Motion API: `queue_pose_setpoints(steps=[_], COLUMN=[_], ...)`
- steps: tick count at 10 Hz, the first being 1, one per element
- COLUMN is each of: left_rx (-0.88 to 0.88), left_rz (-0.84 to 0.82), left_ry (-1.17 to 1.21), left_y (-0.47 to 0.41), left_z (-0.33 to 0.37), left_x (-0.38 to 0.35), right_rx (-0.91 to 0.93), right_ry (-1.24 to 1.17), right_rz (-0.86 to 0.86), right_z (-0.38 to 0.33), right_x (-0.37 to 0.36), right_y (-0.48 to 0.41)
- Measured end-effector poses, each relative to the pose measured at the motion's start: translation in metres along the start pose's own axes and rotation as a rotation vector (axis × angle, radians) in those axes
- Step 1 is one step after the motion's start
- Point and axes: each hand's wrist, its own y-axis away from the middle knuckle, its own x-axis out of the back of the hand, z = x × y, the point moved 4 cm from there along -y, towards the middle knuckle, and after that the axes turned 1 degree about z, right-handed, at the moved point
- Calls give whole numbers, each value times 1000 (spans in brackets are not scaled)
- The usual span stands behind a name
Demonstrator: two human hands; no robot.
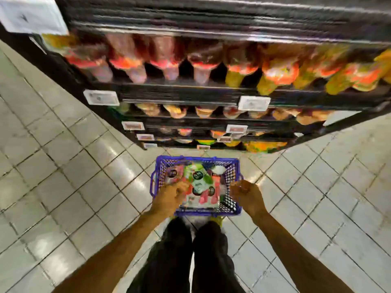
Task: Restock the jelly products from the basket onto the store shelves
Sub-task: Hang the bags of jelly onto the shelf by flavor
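Observation:
A blue plastic basket (231,169) stands on the tiled floor in front of my feet, filled with pink and green jelly packs (200,179). My left hand (170,196) reaches into the basket's left side, its fingers curled around a pink jelly pack (176,173). My right hand (246,194) hovers over the basket's right wall with loosely curled fingers, and nothing shows in it. The picture is blurred by motion.
A dark shelf unit (190,92) rises just beyond the basket, with several rows of bottles (165,58) and packs and white price tags (254,102). Grey floor tiles (74,166) spread to the left and right. My dark trouser legs (190,261) are below the basket.

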Motion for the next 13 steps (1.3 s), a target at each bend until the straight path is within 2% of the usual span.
queue_pose_setpoints(steps=[1,3,4,5,6,7,8,9,10,11,12,13], left_rx=[157,429,544,632,750,768,757,746,785,804,889,970], left_rz=[-137,-55,-30,-93,-140,-132,-211,-209,-187,-226,-281,-316], left_ry=[226,325,394,478,459,447,449,393,543,662,873,1087], left_y=[-8,-38,-57,-74,-97,-117,-131,-139,-138,-131,-126,-124], left_z=[-52,-153,-191,-220,-258,-276,-285,-286,-274,-260,-252,-249], left_x=[-58,-155,-198,-236,-285,-316,-347,-358,-365,-370,-365,-353], right_rx=[-96,-294,-398,-434,-489,-427,-436,-449,-447,-520,-472,-392], right_ry=[-50,57,61,34,-6,155,234,160,69,-139,-120,111], right_rz=[-1,-134,-125,-189,-175,-140,-83,-64,-133,-246,-277,-129], right_z=[63,154,193,232,267,296,317,328,336,335,329,337], right_x=[-41,-117,-156,-195,-227,-252,-268,-280,-286,-287,-275,-251], right_y=[-41,-122,-164,-206,-241,-269,-285,-289,-280,-267,-260,-270])
